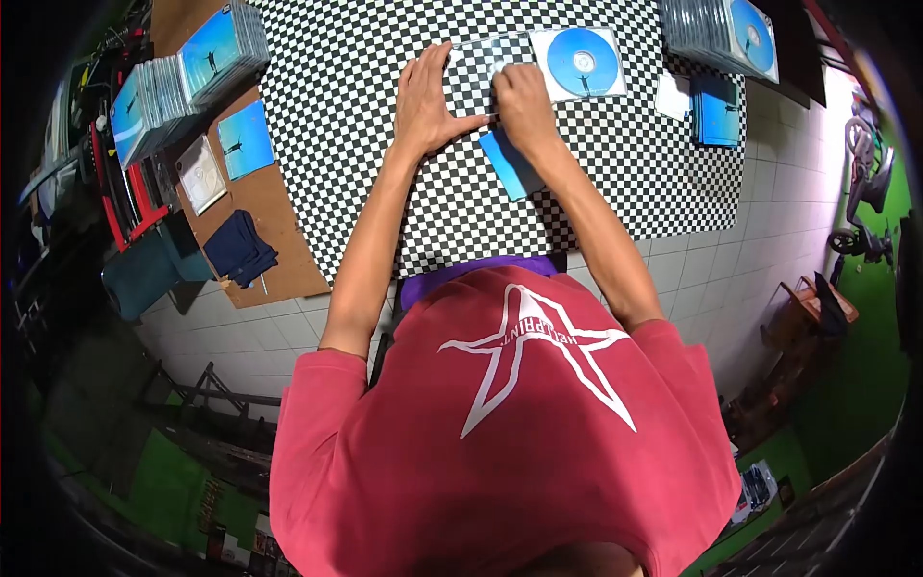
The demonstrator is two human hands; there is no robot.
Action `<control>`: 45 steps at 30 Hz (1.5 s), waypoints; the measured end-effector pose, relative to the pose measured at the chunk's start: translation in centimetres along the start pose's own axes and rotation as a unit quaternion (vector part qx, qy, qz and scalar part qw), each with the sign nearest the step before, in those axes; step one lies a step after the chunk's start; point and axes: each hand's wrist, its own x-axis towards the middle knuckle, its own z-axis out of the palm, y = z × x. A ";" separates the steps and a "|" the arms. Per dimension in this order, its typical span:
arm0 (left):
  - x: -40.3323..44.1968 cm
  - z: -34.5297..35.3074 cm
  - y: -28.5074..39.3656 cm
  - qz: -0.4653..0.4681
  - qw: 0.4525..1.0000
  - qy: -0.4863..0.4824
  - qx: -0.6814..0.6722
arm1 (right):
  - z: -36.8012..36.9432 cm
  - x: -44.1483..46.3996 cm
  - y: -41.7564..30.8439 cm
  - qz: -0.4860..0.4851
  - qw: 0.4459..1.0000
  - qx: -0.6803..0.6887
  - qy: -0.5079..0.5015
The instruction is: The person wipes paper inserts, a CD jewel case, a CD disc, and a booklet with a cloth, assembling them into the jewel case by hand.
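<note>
An open CD case lies on the checkered cloth, with its clear lid (473, 58) on the left and its tray on the right. A blue disc (598, 62) with a small dark figure printed on it sits in the tray. My left hand (423, 108) is spread along the lid's left side and lower edge, thumb pointing right. Over the lid's right part, my right hand (524, 104) is curled closed; whatever its fingers hold is hidden. A blue printed insert (500, 165) lies below the lid, partly covered by my right wrist and its shadow.
Stacks of filled CD cases stand at the upper left (219, 60) and upper right (707, 38). Blue inserts (716, 111) lie at the right. On the brown board are another blue insert (246, 141), a clear case (201, 175) and a dark folded cloth (239, 248).
</note>
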 end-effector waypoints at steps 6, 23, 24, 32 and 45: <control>-0.2 0.5 -0.4 0.002 1.000 -0.003 0.007 | -0.1 0.2 1.0 0.025 1.000 0.017 -0.010; -0.5 0.6 -0.5 0.019 0.999 0.007 0.031 | 0.6 1.5 0.2 0.019 0.997 0.012 0.067; -0.6 0.9 -0.7 0.006 0.999 -0.002 0.032 | -0.4 0.8 -0.7 0.022 0.998 0.046 0.026; -0.6 1.2 -0.7 -0.013 0.999 -0.009 0.043 | -6.4 -8.7 -1.5 0.143 0.977 0.120 0.103; -11.5 2.1 6.1 0.023 0.996 0.074 -0.041 | -3.3 -14.2 -0.6 0.097 0.987 0.070 0.105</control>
